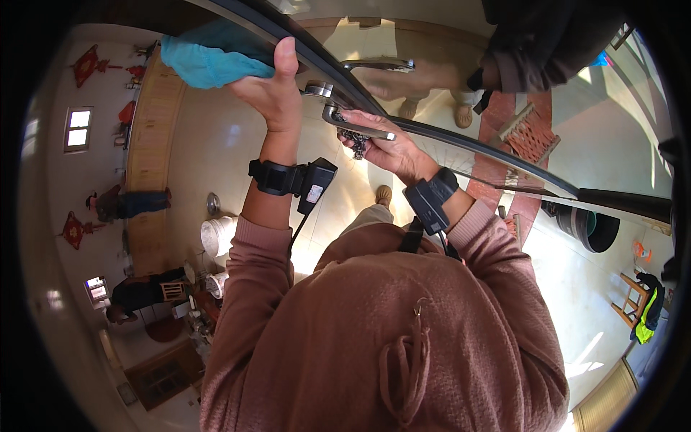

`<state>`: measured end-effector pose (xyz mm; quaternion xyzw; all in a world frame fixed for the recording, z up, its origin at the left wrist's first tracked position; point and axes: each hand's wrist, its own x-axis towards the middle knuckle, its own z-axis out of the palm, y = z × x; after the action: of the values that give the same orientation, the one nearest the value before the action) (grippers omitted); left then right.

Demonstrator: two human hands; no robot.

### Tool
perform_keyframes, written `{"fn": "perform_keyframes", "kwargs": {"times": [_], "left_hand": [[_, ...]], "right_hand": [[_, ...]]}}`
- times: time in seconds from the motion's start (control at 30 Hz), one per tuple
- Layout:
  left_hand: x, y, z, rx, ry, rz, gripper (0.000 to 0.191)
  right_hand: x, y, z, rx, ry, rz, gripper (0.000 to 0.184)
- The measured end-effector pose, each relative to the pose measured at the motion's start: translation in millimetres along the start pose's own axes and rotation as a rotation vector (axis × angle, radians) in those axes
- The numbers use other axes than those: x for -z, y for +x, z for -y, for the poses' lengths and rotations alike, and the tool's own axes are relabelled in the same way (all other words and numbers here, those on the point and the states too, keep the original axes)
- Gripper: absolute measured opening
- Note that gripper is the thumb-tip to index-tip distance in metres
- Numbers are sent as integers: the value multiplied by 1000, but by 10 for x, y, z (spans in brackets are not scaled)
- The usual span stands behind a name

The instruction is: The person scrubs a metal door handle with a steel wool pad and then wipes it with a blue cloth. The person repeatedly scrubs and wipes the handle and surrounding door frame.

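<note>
A glass door with a dark frame crosses the upper view and carries a metal lever handle. My right hand grips a steel wool scrubber just behind and below the lever, close against it. My left hand is raised at the door's edge, thumb up, with a turquoise cloth between its palm side and the door; the fingers are hidden, apparently behind the cloth. A second lever shows above, through or in the glass.
White buckets stand left of my body, near a person seated or bending. Another person stands by wooden cabinets. Right of me are a black bin, a red floor mat and a wooden chair holding a jacket.
</note>
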<state>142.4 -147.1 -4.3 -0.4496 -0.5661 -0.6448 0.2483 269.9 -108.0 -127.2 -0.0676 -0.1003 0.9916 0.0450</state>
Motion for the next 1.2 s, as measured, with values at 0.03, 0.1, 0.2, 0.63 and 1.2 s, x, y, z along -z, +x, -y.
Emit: {"fn": "perform_keyframes", "kwargs": {"times": [0.03,0.1,0.2,0.63,1.2], "left_hand": [[15,3,-10,-25,25,36,48],[31,3,-35,-42,47,59,47],[-13,2,-66,-41,-47,6,42],[-10,-33,-225,7,-3,-10,42],[-35,-60,-171,15,-39,-26,38]], "right_hand": [[-18,2,-48,46,22,4,20],[-50,-18,-152,31,146,-127,16],[-82,-22,-245,85,327,-137,18],[-86,117,-242,-4,321,-73,23],[76,156,-366,75,281,-5,21]]}}
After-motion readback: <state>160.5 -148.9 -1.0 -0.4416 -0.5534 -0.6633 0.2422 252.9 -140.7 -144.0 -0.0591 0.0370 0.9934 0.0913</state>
